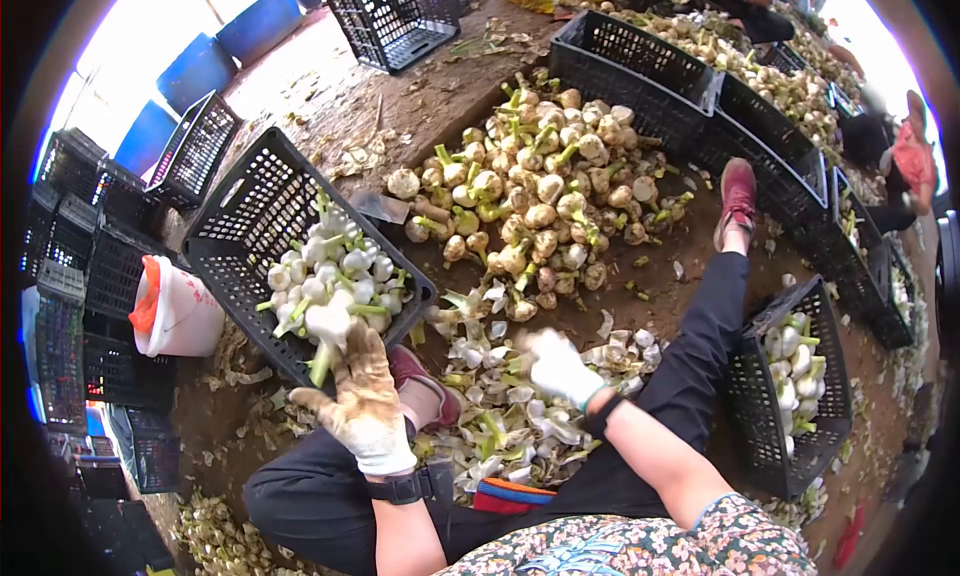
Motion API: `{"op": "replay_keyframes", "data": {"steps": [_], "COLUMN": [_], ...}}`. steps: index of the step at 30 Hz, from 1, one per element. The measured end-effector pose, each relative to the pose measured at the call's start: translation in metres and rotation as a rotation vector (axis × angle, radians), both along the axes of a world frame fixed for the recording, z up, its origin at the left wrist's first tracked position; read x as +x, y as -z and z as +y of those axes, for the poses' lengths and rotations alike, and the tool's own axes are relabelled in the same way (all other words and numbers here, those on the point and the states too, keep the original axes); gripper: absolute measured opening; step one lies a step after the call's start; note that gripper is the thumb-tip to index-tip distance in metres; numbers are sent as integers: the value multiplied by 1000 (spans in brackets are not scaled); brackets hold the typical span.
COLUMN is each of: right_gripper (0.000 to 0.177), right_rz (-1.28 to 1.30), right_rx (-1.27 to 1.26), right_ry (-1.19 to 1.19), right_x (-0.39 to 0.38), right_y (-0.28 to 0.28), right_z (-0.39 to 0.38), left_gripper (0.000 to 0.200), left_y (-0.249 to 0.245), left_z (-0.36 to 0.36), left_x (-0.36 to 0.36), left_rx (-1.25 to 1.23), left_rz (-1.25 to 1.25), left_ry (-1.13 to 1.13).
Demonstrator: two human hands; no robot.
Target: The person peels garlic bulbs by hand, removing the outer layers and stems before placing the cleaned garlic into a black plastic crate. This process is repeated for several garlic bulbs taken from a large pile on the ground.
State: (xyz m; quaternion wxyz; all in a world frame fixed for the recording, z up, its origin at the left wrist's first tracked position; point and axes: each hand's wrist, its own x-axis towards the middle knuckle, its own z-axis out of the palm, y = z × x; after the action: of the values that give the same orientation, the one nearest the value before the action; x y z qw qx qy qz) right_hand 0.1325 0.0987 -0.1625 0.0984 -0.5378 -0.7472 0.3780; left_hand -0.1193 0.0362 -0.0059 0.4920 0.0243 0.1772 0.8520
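Observation:
My left hand [355, 401], in a white glove with a soiled tan palm, is at the near edge of a black plastic crate [235, 211]. Its fingers are stretched out and the thumb is spread. Right at the fingertips is a white garlic bulb [328, 321] with a green stem, on top of other cleaned garlic [350, 261] inside this crate. My right hand [560, 366], also gloved, hovers over peeled garlic skins [510, 436] between my legs; motion smears its fingers. Beyond it lies a heap of untrimmed garlic [545, 191].
A wide-bladed knife [382, 207] lies at the heap's left edge. To my right stands a crate of cleaned garlic [795, 376]. Black crates [640, 81] line the far right, with people beyond. A white bucket [180, 311] and stacked crates [65, 346] are at left.

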Motion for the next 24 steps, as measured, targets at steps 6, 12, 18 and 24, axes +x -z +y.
{"op": "replay_keyframes", "data": {"steps": [6, 12, 18, 24], "right_gripper": [31, 47, 39, 22], "right_rz": [-189, 836, 1192, 1001], "right_rx": [182, -472, -551, -308], "right_ry": [45, 407, 408, 341], "right_x": [-31, -26, -7, -1], "right_y": [79, 49, -111, -137], "right_z": [69, 17, -47, -56], "left_gripper": [46, 45, 53, 62], "left_y": [61, 103, 74, 54], "left_z": [-11, -28, -30, -42], "left_x": [18, 87, 111, 122], "left_rx": [-162, -751, -347, -156], "left_rz": [-17, 189, 405, 778], "left_ry": [256, 442, 450, 373]}}
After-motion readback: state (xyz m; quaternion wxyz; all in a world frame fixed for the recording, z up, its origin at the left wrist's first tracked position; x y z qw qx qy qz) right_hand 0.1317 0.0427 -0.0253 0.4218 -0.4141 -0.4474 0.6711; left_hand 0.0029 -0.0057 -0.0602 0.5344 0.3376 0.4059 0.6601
